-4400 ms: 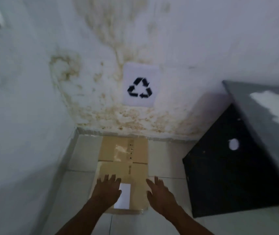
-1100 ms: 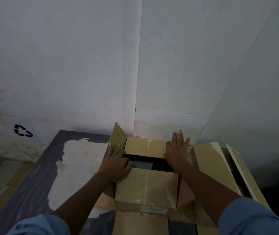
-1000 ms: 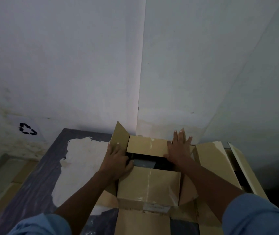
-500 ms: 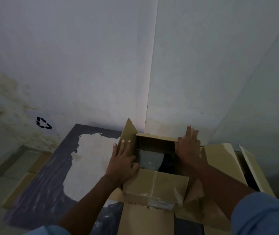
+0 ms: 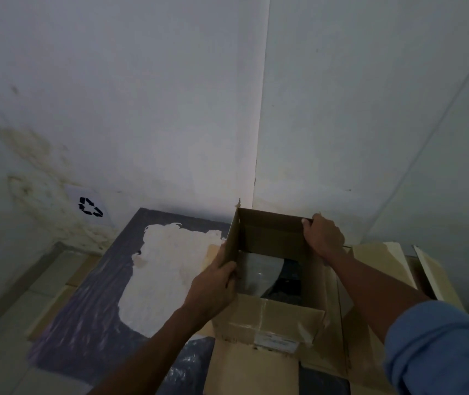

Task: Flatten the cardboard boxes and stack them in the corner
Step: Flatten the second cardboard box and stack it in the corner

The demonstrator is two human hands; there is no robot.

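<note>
Head view: left hand [image 5: 213, 289] and right hand [image 5: 324, 236] grip the box [image 5: 273, 317] rims (wall close behind).

Both forearms were bare from wrist to above the elbow. The left hand [image 5: 213, 283] and the right hand [image 5: 324, 238] wore no gloves, rings or watch that could be made out. At the lower right of the frame a light blue sleeve [image 5: 438, 349], of soft creased cloth, was pushed up in a thick rolled cuff on the right arm. The dim light hid finer detail.
</note>
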